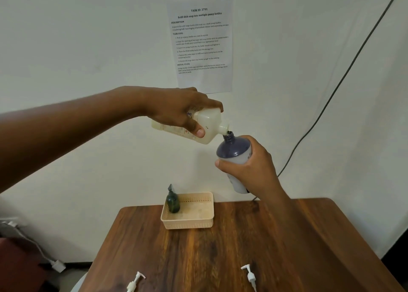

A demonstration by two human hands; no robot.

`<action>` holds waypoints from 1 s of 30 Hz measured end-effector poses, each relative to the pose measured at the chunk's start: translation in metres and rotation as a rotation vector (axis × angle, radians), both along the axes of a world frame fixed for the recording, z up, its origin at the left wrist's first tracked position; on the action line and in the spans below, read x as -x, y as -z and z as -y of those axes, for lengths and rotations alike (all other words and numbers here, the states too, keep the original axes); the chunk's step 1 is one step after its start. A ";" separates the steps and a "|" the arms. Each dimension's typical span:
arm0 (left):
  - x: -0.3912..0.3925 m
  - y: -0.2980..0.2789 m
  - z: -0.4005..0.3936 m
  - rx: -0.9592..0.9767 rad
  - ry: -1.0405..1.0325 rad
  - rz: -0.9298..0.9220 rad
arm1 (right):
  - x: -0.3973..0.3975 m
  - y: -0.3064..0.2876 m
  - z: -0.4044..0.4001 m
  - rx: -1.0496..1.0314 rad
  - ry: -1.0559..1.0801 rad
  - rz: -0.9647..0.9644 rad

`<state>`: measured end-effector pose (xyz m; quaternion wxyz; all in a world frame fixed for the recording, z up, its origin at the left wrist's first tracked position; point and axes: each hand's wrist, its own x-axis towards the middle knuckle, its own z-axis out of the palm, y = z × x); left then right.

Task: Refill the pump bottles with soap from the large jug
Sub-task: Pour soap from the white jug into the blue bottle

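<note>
My left hand [183,108] grips a cream-white soap jug [209,123], tipped almost level high above the table, its spout touching the open neck of a dark blue bottle [234,148]. My right hand [251,170] wraps around that blue bottle's pale lower half and holds it tilted toward the jug. A dark green pump bottle [172,201] with its pump on stands in the left corner of a beige basket [194,222]. Two loose white pump heads lie near the table's front edge, one at the left [135,283] and one at the right [250,275].
The brown wooden table [231,254] stands against a white wall with a printed task sheet [202,44] taped up. A dark cable [331,95] runs down the wall at the right. At the lower left a white cord and plug [57,266] lie on the floor.
</note>
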<state>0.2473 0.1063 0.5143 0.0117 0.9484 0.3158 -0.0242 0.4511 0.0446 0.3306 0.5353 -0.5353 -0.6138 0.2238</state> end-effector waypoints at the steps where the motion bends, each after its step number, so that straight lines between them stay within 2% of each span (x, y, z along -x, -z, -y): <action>1: 0.000 0.000 0.000 -0.001 0.002 0.002 | 0.000 0.000 0.000 0.000 0.000 -0.002; 30: -0.004 -0.010 -0.001 -0.001 -0.021 -0.043 | -0.002 0.000 -0.006 0.019 -0.028 -0.003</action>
